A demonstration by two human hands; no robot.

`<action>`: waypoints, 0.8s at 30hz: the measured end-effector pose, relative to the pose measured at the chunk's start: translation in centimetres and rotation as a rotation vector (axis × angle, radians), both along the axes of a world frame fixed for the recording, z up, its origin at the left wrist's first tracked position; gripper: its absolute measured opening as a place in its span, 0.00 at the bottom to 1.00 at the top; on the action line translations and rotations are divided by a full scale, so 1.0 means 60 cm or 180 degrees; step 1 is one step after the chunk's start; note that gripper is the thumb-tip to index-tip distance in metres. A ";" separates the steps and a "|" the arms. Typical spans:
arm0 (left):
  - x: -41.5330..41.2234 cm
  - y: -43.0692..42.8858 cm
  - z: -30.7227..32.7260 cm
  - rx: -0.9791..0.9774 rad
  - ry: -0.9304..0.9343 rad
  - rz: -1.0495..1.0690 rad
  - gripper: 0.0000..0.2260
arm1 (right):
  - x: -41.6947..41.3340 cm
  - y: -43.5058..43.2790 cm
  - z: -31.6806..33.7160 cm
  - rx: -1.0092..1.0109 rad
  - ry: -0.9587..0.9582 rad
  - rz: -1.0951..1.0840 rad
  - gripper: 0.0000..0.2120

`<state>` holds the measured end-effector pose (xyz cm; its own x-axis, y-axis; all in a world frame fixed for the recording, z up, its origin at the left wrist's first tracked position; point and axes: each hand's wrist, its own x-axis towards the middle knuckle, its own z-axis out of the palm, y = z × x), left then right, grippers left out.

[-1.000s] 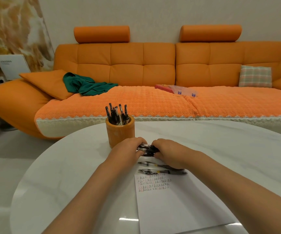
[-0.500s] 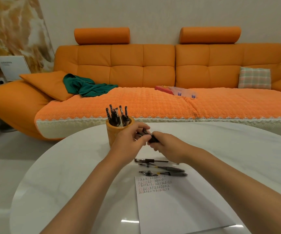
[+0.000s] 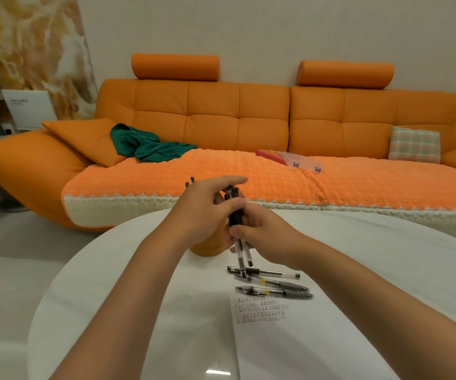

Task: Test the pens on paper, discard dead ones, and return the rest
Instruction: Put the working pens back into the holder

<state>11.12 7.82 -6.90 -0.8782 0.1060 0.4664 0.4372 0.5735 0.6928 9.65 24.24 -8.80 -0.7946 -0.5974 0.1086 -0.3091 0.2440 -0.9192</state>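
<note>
The left hand (image 3: 202, 212) is hovering in front of the orange pen holder (image 3: 207, 248) and hiding most of it. Its thumb and curled fingers are gripping the upper end of a bundle of pens (image 3: 234, 216). A few pen tops (image 3: 189, 182) are poking up behind that hand, above the holder. The bundle is standing nearly upright just right of the holder, with its tips pointing down at the white table (image 3: 111, 283). The right hand (image 3: 265, 239), right of the holder, is pinching the bundle lower down. Three loose pens (image 3: 273, 282) are lying on the table right of and nearer than the holder, and the scribbled paper (image 3: 303, 341) is lying nearer still.
</note>
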 end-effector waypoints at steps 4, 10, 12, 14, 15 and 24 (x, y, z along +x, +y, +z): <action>-0.011 -0.033 -0.004 0.0423 0.0345 0.0352 0.18 | 0.000 -0.015 0.026 -0.0222 -0.0040 -0.0155 0.08; -0.026 -0.101 -0.055 0.0364 0.0545 0.1437 0.14 | -0.051 -0.063 0.100 -0.1383 -0.0333 -0.0719 0.10; -0.036 -0.110 -0.072 0.0352 0.0301 0.1414 0.16 | -0.074 -0.086 0.111 -0.1525 -0.0207 -0.0915 0.11; -0.048 -0.111 -0.085 0.0365 0.0001 0.1248 0.20 | -0.095 -0.111 0.110 -0.1501 -0.0047 -0.1104 0.10; -0.053 -0.110 -0.090 0.0370 -0.0124 0.1157 0.22 | -0.102 -0.123 0.106 -0.1455 0.0013 -0.1170 0.10; -0.084 -0.113 -0.107 0.0687 -0.0676 0.0785 0.26 | -0.136 -0.174 0.036 -0.0733 0.0098 -0.1248 0.08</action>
